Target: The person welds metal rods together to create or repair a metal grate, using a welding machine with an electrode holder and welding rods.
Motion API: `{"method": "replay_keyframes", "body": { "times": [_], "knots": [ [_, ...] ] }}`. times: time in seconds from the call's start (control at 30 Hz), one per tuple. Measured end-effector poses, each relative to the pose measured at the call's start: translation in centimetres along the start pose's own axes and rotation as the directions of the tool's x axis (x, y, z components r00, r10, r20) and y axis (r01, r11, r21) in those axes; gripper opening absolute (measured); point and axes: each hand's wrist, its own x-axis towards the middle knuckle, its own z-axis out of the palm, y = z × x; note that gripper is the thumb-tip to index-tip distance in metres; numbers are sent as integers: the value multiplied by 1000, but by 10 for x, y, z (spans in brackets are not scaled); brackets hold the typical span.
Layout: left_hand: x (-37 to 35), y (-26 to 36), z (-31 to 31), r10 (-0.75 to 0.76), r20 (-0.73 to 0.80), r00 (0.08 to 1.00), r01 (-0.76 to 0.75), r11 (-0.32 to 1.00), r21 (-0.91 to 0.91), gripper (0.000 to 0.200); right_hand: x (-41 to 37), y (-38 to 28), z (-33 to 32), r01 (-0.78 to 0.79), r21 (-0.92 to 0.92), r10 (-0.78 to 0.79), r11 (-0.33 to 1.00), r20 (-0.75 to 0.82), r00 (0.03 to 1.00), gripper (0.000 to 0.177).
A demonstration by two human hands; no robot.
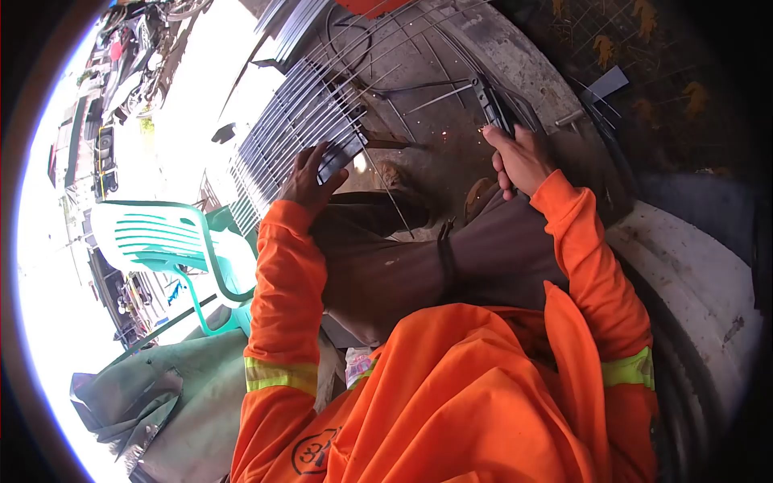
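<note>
My left hand [310,173] is closed on a dark, flat rectangular metal piece [342,158], with its thumb and fingers on either side. This piece is at the near edge of a grille of thin parallel metal bars [298,121]. My right hand [522,161] is wrapped around a dark welding electrode holder [491,106]. A thin rod [439,97] sticks out of the holder's jaws toward the left, its tip apart from the grille. Small orange sparks or glowing bits show on the floor between my hands.
A green plastic chair [157,233] stands at my left, above a grey-green cloth sheet [193,402]. Loose thin rods and cable lie on the concrete floor [415,68] ahead. A concrete edge [523,48] runs along the right. Dark trousers cover my bent legs [394,266].
</note>
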Motion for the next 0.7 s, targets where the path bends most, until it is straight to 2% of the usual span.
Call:
{"method": "replay_keyframes", "body": {
  "times": [0.1,0.2,0.4,0.47,0.57,0.63,0.7],
  "knots": [
    [0,3,0,0,-12,1000,1,1000,28,82,-16,-7,-2,37,0,-36,999,-51,998,38],
    [-1,4,1,-3,-21,1000,4,999,42,79,-23,-4,-8,7,1,-7,1000,41,999,36],
    [-1,4,0,-12,-30,999,13,999,38,74,-14,9,-7,-52,121,56,991,-34,998,31],
    [-2,4,1,-15,-35,999,17,999,46,74,-11,10,-7,-131,121,122,984,82,989,38],
    [-1,2,2,-17,-38,999,19,999,43,74,-11,5,-9,-126,176,118,976,56,991,40],
    [-1,4,0,-8,-12,1000,9,999,41,83,-13,-4,-13,-114,166,107,979,54,993,40],
    [-1,4,-2,-7,-7,1000,7,999,35,83,-14,-15,-18,-108,157,101,982,52,994,40]
  ]
}}
